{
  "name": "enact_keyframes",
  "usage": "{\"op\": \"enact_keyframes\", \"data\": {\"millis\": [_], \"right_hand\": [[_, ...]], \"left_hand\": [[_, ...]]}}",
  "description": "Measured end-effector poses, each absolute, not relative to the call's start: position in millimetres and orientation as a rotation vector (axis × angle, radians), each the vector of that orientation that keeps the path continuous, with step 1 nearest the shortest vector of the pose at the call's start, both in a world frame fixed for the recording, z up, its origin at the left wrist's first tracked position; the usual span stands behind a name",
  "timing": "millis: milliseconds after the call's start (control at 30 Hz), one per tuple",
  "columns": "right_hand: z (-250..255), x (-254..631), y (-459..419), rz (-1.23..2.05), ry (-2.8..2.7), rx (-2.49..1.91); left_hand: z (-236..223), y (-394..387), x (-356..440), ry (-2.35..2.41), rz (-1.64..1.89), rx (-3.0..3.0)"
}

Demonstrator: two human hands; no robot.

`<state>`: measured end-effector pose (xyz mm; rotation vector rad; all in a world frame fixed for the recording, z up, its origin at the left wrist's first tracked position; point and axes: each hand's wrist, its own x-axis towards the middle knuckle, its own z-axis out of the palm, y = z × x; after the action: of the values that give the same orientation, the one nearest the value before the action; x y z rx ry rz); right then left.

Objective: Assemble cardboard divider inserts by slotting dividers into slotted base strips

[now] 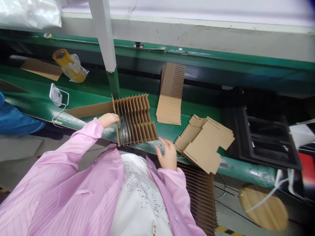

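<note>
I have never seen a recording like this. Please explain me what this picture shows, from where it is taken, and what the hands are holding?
This picture comes from a camera worn on a person's head, so it looks down over their own pink striped sleeves. There is no machine, only two bare hands. The left hand holds the end of a slotted cardboard divider grid, which rests on a green workbench. The right hand is open beside the grid and seems to hold nothing. On the bench also lie a stack of slotted cardboard strips and a pile of flat cut cardboard pieces. Further left are a small white fan and a roll of yellow tape.
</note>
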<state>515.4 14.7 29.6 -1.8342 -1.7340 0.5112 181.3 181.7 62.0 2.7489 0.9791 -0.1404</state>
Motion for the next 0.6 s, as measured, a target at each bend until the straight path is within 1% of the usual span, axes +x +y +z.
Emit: {"op": "enact_keyframes", "data": {"millis": [67,133,233,300,367,467,600], "right_hand": [[31,489,18,0.425,-1.968,-1.697],[33,467,21,0.349,-2.089,-1.649],[30,463,27,0.271,-2.055,-1.689],[24,487,33,0.232,-1.898,-1.794],[16,530,38,0.191,-1.642,-1.972],[4,604,38,0.177,-1.092,-2.333],[-3,668,12,0.201,-0.947,-2.481]], "left_hand": [[54,176,183,1.009,-0.164,2.751],[45,172,184,1.041,-0.194,2.749],[32,167,184,1.082,-0.196,2.731],[24,167,184,1.1,-0.179,2.719],[18,169,183,1.091,-0.171,2.72],[12,175,182,1.042,-0.142,2.726],[8,178,181,1.022,-0.037,2.698]]}}
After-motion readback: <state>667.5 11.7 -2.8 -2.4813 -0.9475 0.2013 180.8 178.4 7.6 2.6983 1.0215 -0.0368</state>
